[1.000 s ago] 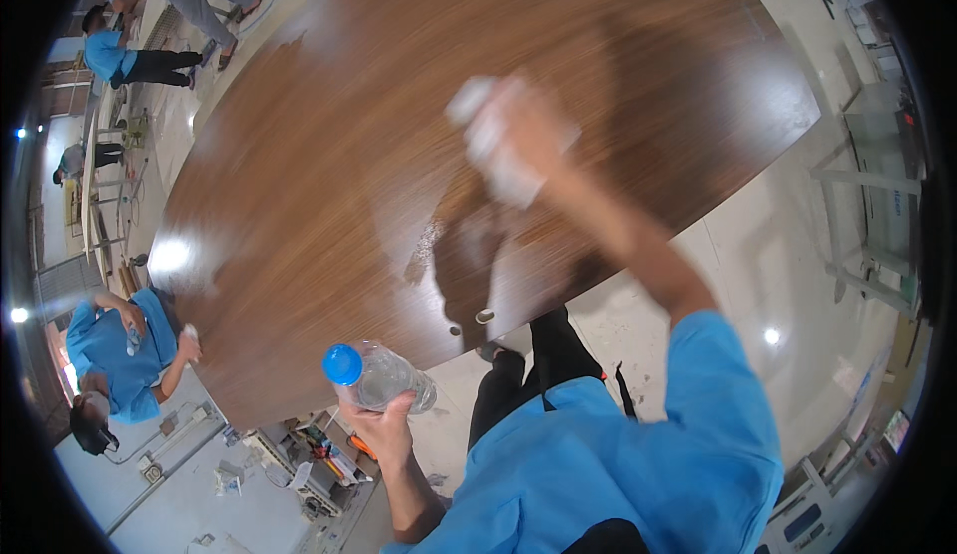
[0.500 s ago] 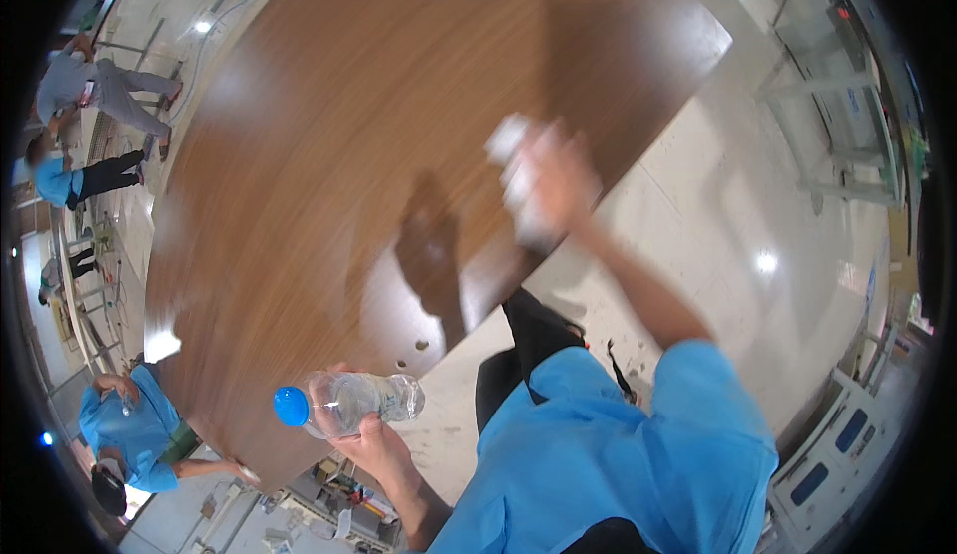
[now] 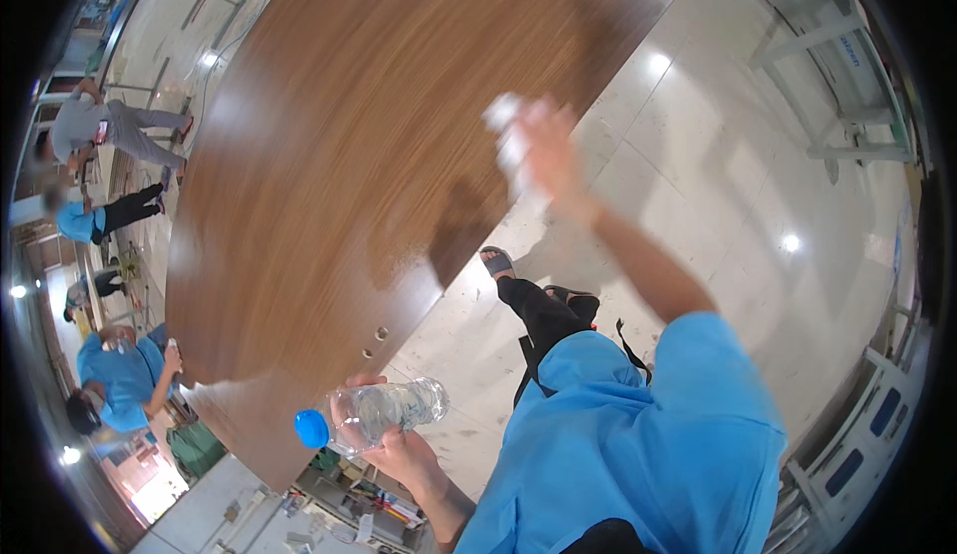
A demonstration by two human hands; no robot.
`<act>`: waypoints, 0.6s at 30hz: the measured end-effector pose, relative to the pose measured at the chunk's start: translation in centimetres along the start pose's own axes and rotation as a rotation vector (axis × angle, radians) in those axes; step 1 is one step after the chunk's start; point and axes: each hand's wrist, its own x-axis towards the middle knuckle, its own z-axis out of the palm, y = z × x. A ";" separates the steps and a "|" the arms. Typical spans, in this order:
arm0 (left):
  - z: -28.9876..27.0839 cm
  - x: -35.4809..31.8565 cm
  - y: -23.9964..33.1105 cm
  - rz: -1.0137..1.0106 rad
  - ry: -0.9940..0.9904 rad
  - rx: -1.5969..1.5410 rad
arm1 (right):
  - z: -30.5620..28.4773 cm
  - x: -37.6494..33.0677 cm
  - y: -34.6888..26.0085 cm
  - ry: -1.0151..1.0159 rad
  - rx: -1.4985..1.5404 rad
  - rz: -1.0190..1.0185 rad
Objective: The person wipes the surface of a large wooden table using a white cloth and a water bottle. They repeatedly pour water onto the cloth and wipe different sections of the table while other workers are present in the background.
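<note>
My left hand (image 3: 411, 457) is wrapped around a clear plastic bottle (image 3: 384, 415) with a blue cap, held tilted near the table's front edge. The bottle lies almost sideways, its cap pointing left. My right hand (image 3: 554, 155), blurred by motion, grips a crumpled white cloth (image 3: 509, 140) over the right edge of a brown wood-grain tabletop (image 3: 329, 145). Whether the cloth touches the surface I cannot tell. Close to the bottle, two small round holes (image 3: 381, 334) pierce the board. A faint smeared patch (image 3: 394, 255) shows on the wood.
At the left end of the table a person in a blue shirt (image 3: 125, 380) stands; other people (image 3: 135, 121) are farther off. Tools and small items (image 3: 384, 504) sit below the near corner. Metal frames (image 3: 827, 66) stand at the right, on a pale tiled floor (image 3: 688, 185).
My right hand has swept the cloth a little up and left in view. The view has shifted, so my feet now show. The person at the left has drawn a hand back from the table's near corner.
</note>
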 end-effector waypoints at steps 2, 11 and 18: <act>0.5 -2.8 0.1 -0.008 0.030 -0.023 | -2.5 6.8 10.3 0.178 -0.070 0.109; 7.3 -7.3 0.8 -0.024 0.082 -0.001 | 0.8 1.9 -0.7 -0.246 0.200 -0.474; 15.5 -5.7 1.9 0.011 0.188 0.013 | 1.0 16.3 28.9 0.193 -0.295 0.017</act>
